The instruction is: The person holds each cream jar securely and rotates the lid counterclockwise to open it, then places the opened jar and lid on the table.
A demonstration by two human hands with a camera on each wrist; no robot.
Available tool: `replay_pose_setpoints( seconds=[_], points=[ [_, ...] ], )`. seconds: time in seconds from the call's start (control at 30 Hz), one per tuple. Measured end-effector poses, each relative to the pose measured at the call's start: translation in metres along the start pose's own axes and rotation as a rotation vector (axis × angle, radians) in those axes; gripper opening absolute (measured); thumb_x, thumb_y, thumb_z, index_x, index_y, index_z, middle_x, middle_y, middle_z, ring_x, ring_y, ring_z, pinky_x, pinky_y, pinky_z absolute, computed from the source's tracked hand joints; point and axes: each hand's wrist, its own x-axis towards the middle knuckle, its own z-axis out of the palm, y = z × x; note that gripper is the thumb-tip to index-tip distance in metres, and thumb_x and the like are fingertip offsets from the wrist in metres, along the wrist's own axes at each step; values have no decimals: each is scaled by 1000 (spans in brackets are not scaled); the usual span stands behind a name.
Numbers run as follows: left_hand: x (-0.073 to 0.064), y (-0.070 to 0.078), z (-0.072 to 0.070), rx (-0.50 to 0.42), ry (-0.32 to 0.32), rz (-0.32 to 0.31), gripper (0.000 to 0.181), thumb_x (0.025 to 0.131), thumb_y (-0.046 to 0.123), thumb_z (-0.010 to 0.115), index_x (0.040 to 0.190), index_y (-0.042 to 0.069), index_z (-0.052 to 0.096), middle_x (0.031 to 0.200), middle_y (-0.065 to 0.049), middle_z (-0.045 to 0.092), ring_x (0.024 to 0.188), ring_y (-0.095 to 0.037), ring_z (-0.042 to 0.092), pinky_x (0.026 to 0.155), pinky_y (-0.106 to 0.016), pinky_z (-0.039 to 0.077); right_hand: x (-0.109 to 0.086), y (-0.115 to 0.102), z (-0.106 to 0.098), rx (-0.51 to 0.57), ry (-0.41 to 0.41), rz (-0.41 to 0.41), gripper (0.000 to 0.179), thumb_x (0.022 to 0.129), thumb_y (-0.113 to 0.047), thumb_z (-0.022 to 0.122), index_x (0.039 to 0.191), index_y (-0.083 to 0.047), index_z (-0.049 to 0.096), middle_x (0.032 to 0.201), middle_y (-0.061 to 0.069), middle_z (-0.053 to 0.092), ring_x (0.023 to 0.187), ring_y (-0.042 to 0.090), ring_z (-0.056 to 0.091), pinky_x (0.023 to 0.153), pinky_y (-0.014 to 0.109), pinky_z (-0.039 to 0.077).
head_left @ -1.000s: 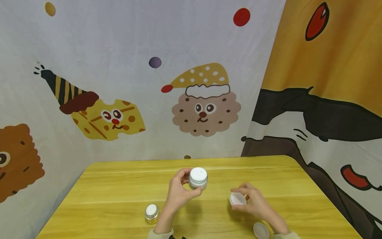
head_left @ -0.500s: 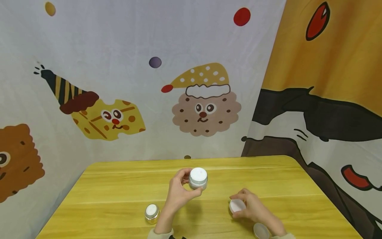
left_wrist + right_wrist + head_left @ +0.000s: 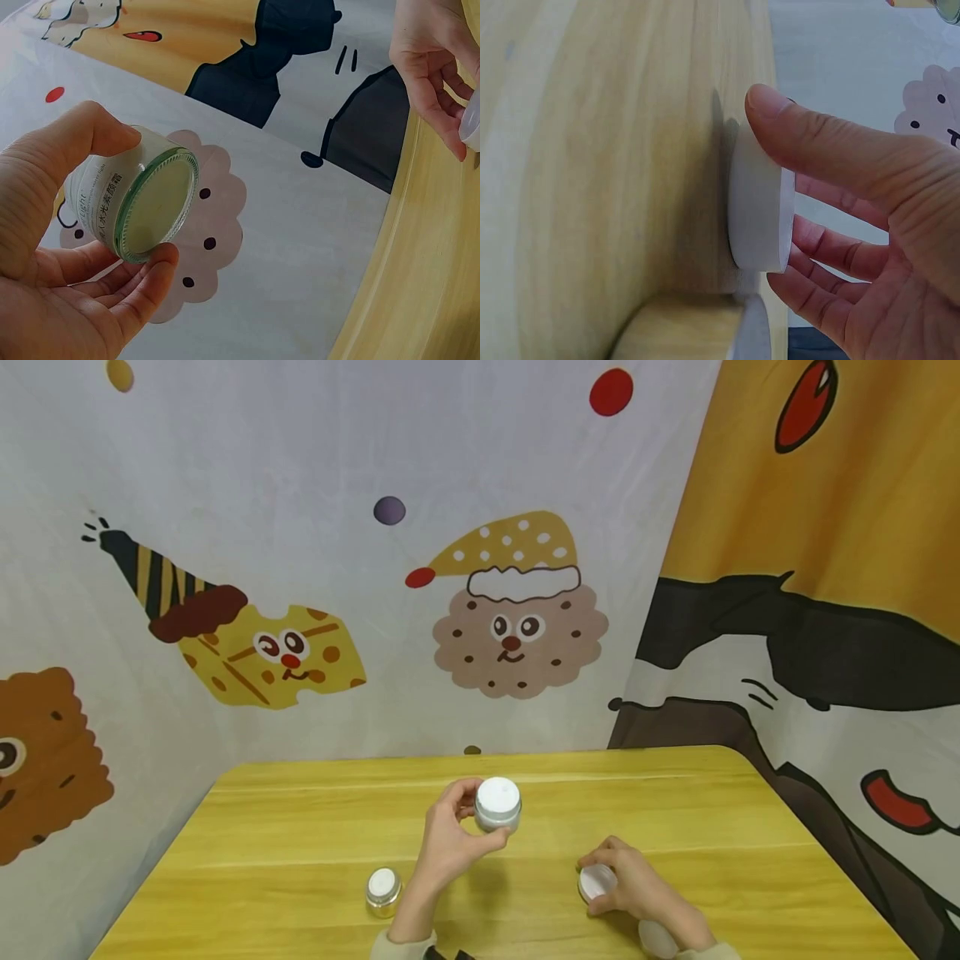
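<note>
My left hand [image 3: 459,835] grips a small glass cosmetic jar [image 3: 498,806] raised above the table, its round white top facing up. In the left wrist view, printed writing shows on the side of this jar [image 3: 112,195], and its clear base faces the camera. Between the thumb and fingers of my right hand [image 3: 628,878] is a white round lid [image 3: 597,883], its hollow inside facing up. The right wrist view shows this lid [image 3: 757,206] edge-on, close over the wood. Another lid [image 3: 657,939] lies by the right forearm, partly hidden by it.
A second jar [image 3: 383,893], with a white top and a gold-toned base, stands left of the left forearm. The yellow wooden table [image 3: 292,827] ends at a cartoon-printed cloth [image 3: 315,460] behind it.
My right hand has lowered the lid slightly toward the table's front, near the other lid. My left hand and its jar hold almost the same place. The head view has tilted slightly.
</note>
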Motion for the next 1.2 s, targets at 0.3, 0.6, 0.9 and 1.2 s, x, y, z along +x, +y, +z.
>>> replay_pose_setpoints(
  seconds=[0.3,0.6,0.9,1.2],
  points=[
    [1,1,0,23,-10,-14,52,63,5,80,110,-1,58,104,-9,59,92,-21,55,79,-29,49,1,-3,0,-44,0,7,51,60,-29,85,103,-6,68,96,0,53,86,18,52,71,30,49],
    [-1,-3,-1,50,-38,-10,51,61,2,77,107,-3,56,102,-10,59,91,-21,55,78,-29,50,1,-4,2,-44,-15,36,51,60,-27,86,103,-6,68,97,-1,52,88,18,51,71,30,49],
    [-3,-8,-2,75,-83,-32,52,59,-2,77,105,-4,53,99,-11,58,91,-22,55,77,-28,51,0,-5,2,-41,-12,35,51,60,-28,85,103,-6,68,97,-1,52,87,19,50,70,28,47],
    [-6,-15,-2,147,-123,-76,52,54,-1,77,100,-2,52,93,-7,57,86,-19,52,74,-28,47,-1,-5,3,-32,-14,40,51,60,-28,85,103,-7,67,97,-1,52,87,19,49,70,27,45]
  ],
)
